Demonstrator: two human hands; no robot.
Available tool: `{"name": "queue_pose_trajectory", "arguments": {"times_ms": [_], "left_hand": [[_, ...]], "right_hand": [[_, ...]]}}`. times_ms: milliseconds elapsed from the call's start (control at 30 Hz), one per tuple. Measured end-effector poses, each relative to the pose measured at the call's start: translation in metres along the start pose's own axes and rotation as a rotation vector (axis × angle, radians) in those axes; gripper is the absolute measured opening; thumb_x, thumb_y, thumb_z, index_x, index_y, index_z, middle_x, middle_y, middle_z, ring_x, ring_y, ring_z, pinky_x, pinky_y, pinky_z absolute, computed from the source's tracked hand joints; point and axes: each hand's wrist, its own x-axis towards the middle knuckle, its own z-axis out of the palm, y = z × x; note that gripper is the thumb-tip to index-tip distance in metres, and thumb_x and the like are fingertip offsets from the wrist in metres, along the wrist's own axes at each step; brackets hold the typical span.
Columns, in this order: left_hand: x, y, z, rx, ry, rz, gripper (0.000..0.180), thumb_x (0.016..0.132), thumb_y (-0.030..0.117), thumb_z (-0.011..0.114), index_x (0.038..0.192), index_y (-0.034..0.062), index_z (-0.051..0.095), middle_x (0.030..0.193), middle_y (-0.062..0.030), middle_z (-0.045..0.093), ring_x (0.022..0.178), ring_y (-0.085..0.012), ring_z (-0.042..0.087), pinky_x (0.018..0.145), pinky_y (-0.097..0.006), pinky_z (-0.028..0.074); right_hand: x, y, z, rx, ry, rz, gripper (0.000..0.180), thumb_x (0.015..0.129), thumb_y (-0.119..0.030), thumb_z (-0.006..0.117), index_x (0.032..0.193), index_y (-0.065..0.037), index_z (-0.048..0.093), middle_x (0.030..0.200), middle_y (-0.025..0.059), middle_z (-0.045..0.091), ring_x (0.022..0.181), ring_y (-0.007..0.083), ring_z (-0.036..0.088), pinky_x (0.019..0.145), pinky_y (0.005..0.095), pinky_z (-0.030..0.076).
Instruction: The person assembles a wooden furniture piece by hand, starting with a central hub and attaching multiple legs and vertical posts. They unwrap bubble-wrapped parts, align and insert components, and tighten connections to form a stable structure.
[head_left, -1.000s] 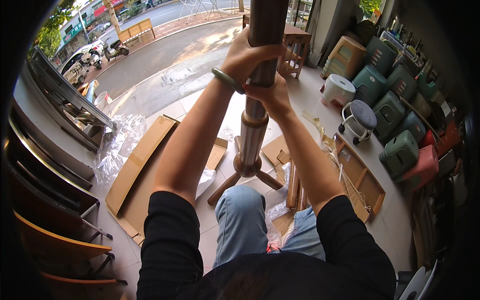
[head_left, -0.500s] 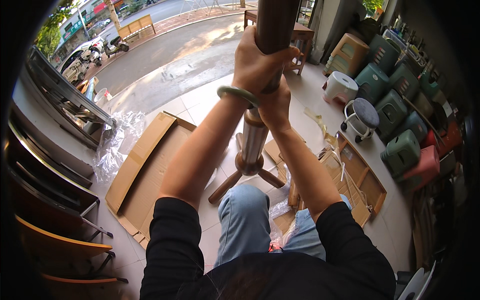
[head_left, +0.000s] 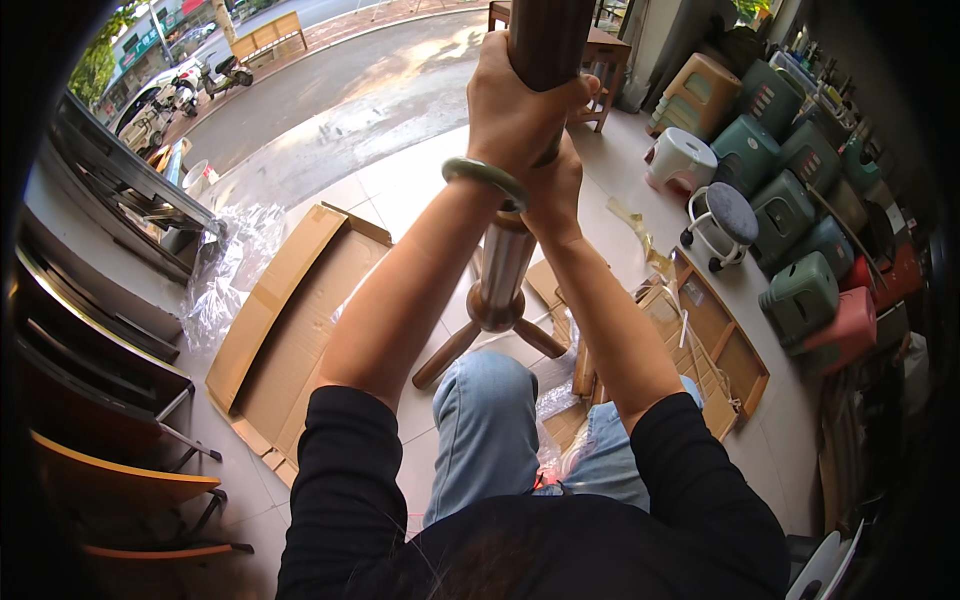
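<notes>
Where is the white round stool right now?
In the head view, upper right: the white stool stands on the tiled floor beside the grey-cushioned wheeled stool, before stacked green stools.

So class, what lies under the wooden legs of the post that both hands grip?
Pale floor tiles and flattened cardboard beside the wooden legs. The knees hide the nearest floor.

- I see a pale tiled floor (head_left: 400, 200) in daylight, with a wet road (head_left: 340, 90) at twelve o'clock.
- Flattened cardboard (head_left: 290, 310) lies at nine o'clock.
- Stacked plastic stools (head_left: 800, 200) line my three o'clock side.
- Folded chairs (head_left: 110, 400) lean at eight o'clock.
</notes>
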Motion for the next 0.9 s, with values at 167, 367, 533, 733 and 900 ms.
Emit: {"name": "queue_pose_trajectory", "arguments": {"times_ms": [167, 367, 533, 733, 900], "left_hand": [[0.014, -0.014, -0.012, -0.133, -0.241, -0.044, 0.047, 0.066, 0.020, 0.084, 0.103, 0.0006, 0.063, 0.091, -0.0088, 0.068, 0.082, -0.0185, 0.067, 0.079, -0.034, 0.055], [0.035, -0.031, -0.031, -0.530, -0.663, -0.131, 0.052, 0.071, 0.021, 0.079, 0.114, -0.0004, 0.060, 0.093, -0.0095, 0.067, 0.082, -0.0226, 0.066, 0.081, -0.035, 0.055], [0.000, -0.013, -0.002, 0.177, 0.102, 0.061, 0.051, 0.064, 0.031, 0.087, 0.099, 0.0023, 0.063, 0.089, -0.0071, 0.067, 0.081, -0.0178, 0.065, 0.075, -0.030, 0.053], [0.031, -0.028, -0.028, -0.393, -0.556, -0.050, 0.044, 0.067, 0.023, 0.079, 0.102, 0.0002, 0.064, 0.091, -0.0108, 0.068, 0.084, -0.0220, 0.068, 0.081, -0.036, 0.055], [0.018, -0.014, -0.024, -0.393, -0.424, -0.145, 0.047, 0.072, 0.021, 0.078, 0.110, -0.0013, 0.061, 0.095, -0.0116, 0.068, 0.090, -0.0218, 0.068, 0.084, -0.035, 0.054]], "right_hand": [[0.007, 0.000, -0.015, 0.381, -0.254, 0.136, 0.052, 0.068, -0.016, 0.086, 0.108, -0.004, 0.056, 0.098, 0.0064, 0.066, 0.090, 0.0187, 0.065, 0.080, 0.0323, 0.052], [0.043, -0.003, -0.038, 0.487, -0.750, 0.386, 0.050, 0.064, -0.009, 0.084, 0.108, -0.003, 0.062, 0.101, 0.0064, 0.068, 0.091, 0.0160, 0.065, 0.084, 0.0307, 0.051], [0.002, 0.001, 0.004, 0.156, 0.043, -0.024, 0.050, 0.068, -0.021, 0.087, 0.105, -0.003, 0.059, 0.093, 0.0053, 0.067, 0.088, 0.0177, 0.066, 0.081, 0.0315, 0.052], [0.027, -0.004, -0.032, 0.489, -0.549, 0.404, 0.053, 0.064, -0.009, 0.086, 0.111, -0.003, 0.062, 0.099, 0.0050, 0.068, 0.091, 0.0185, 0.066, 0.084, 0.0345, 0.051], [0.034, 0.003, -0.033, 0.470, -0.640, 0.396, 0.047, 0.066, -0.008, 0.082, 0.109, -0.003, 0.064, 0.097, 0.0061, 0.069, 0.091, 0.0163, 0.065, 0.085, 0.0352, 0.051]]}}
